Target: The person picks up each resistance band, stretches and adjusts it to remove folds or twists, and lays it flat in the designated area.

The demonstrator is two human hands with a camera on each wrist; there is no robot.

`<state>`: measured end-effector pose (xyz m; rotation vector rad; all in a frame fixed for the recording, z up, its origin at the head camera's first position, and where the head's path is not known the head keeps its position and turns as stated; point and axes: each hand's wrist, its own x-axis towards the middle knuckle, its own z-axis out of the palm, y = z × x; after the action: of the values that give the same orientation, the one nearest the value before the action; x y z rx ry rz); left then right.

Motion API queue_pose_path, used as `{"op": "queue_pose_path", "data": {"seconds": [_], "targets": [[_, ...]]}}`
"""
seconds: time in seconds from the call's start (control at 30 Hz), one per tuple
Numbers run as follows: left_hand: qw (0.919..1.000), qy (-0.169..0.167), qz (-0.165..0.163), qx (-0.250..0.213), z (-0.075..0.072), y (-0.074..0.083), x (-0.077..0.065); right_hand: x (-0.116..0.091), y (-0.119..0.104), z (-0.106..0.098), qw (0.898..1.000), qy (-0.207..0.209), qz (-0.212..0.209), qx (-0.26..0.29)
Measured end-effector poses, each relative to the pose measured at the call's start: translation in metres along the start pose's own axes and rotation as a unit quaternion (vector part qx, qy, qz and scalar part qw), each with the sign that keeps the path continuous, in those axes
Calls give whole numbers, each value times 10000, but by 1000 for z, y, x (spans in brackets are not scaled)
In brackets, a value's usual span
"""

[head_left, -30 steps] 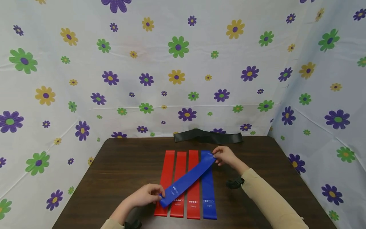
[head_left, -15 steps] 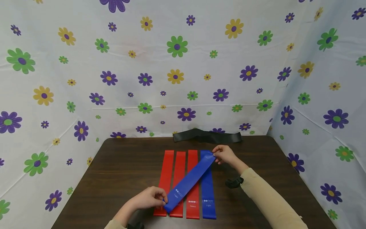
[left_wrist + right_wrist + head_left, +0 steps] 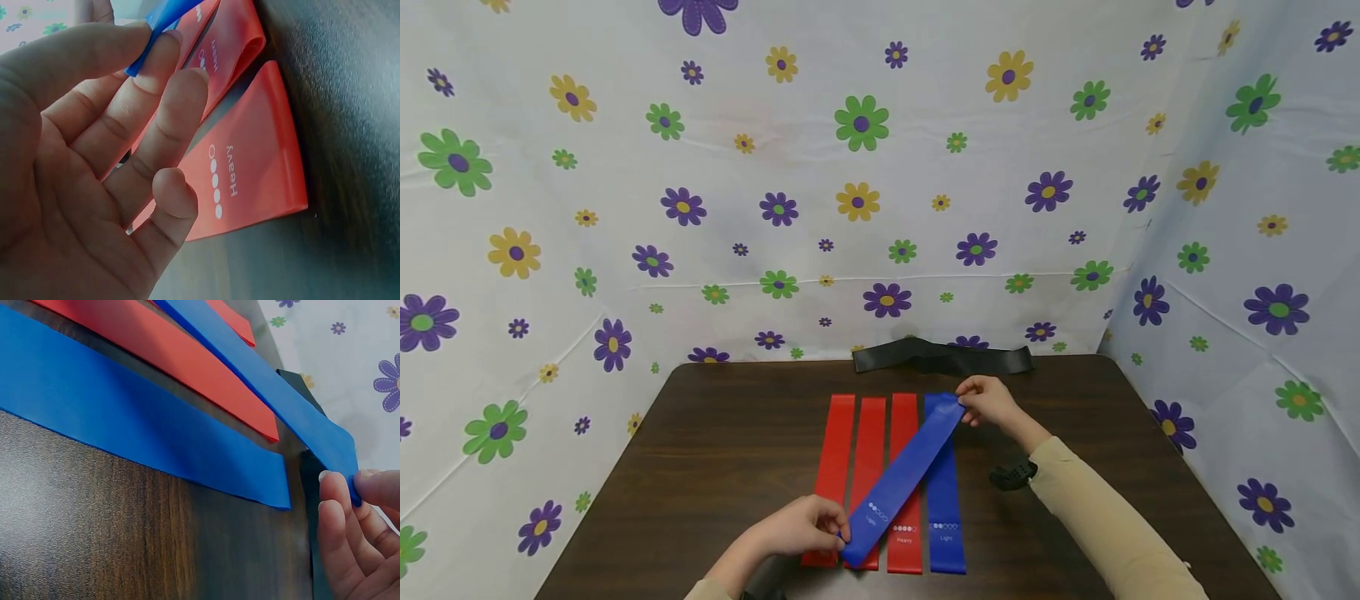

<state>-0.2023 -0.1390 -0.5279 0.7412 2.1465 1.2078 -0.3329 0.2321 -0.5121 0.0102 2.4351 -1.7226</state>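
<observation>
A blue resistance band marked Light (image 3: 904,479) stretches diagonally between both hands, above the other bands. My left hand (image 3: 805,525) pinches its near end between thumb and index finger; the left wrist view shows the other fingers loosely bent. At the far end, my right hand (image 3: 989,402) pinches the band's corner with thumb and fingertips. Beneath lie three red Heavy bands, the left one (image 3: 835,450), the middle one (image 3: 870,433) and the right one (image 3: 905,550), side by side. A second blue Light band (image 3: 945,508) lies flat to their right.
A black band (image 3: 943,358) lies along the back edge of the dark wooden table (image 3: 730,442). Behind it hangs a white flowered cloth (image 3: 805,167), which also covers the sides. A black wrist strap (image 3: 1013,477) is on the right forearm.
My left hand has moved right and slightly nearer, swinging the near end of the held blue band rightward across the red ones. The right hand has stayed almost in place.
</observation>
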Motion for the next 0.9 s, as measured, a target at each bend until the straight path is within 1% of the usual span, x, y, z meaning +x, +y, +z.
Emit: {"op": "queue_pose_path", "data": {"seconds": [0.4,0.63,0.9], "targets": [[9993,-151,300,-170,9,-1,5,1,-2,-4,9999,0,-94,-64],[9974,-326,232,-604,15,2,7,2,-4,-5,9999,48,-109,-123],[9951,-432,234,-860,24,3,12,5,-1,-7,9997,67,-147,-192]]}}
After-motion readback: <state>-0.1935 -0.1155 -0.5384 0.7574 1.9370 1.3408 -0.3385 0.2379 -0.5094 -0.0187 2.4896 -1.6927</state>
